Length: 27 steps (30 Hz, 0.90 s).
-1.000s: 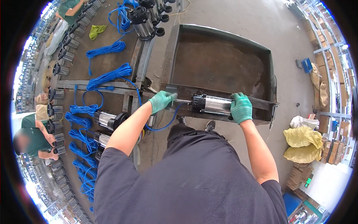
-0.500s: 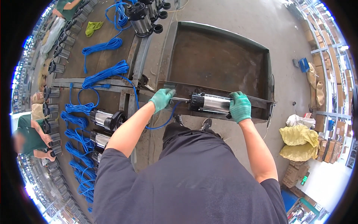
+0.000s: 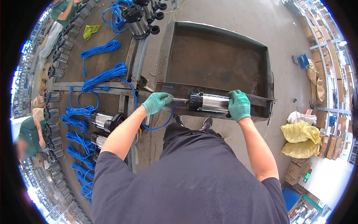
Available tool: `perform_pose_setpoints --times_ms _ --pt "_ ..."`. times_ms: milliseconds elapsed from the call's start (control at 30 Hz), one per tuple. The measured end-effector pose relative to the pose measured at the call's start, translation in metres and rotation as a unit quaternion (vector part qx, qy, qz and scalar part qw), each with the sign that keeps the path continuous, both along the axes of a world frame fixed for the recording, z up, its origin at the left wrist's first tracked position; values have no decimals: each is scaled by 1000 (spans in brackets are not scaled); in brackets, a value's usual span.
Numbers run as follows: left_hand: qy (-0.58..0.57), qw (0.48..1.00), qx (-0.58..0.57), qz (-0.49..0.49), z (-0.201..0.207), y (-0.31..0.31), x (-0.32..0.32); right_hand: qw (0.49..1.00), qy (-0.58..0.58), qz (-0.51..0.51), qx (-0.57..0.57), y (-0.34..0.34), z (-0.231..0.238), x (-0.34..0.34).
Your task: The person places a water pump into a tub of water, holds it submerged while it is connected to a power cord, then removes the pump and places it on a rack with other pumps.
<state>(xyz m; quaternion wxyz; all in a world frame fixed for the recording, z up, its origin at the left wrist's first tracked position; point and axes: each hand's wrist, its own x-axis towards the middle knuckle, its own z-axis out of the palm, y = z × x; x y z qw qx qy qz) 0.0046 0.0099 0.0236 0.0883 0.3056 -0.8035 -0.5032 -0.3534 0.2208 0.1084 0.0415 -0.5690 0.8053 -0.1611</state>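
Note:
A pump (image 3: 213, 102) with a silver cylindrical body and a black head lies on its side across the near ledge of a rusty metal tray (image 3: 162, 67). My right hand (image 3: 239, 106), in a green glove, is wrapped round the pump's right end. A slim metal rod (image 3: 179, 99) sticks out leftward from the black head. At the rod's outer end, my left hand (image 3: 156, 103), also gloved in green, is closed with thumb and fingers pressed together. A blue cable (image 3: 164, 126) runs from near the head, under my left forearm, toward a coil on the left bench.
More pumps lie on the left bench (image 3: 110, 79) beside several blue cable coils (image 3: 80, 112). Upright pumps (image 3: 137, 23) stand at its far edge. Two people in green work farther left. Yellow sacks (image 3: 300, 140) and shelves of boxes (image 3: 329, 56) line the right side.
My left hand has shifted slightly left and toward me along the rod. My right hand and the pump have hardly moved. At far left a co-worker's arm has changed position.

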Motion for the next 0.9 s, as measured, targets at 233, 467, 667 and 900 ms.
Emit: perform_pose_setpoints --times_ms 233,467,667,900 --pt "-26 952 244 182 10 14 -21 1000 -10 -4 2 1 1 -3" --pt "18 933 -357 -44 -6 20 -1 1000 -10 2 -2 1 2 -2" --pt "-93 955 197 201 -15 11 -36 1000 -11 4 -2 2 -2 -2" --pt "-78 896 396 183 41 9 -23 1000 -23 -6 -8 2 0 -3"
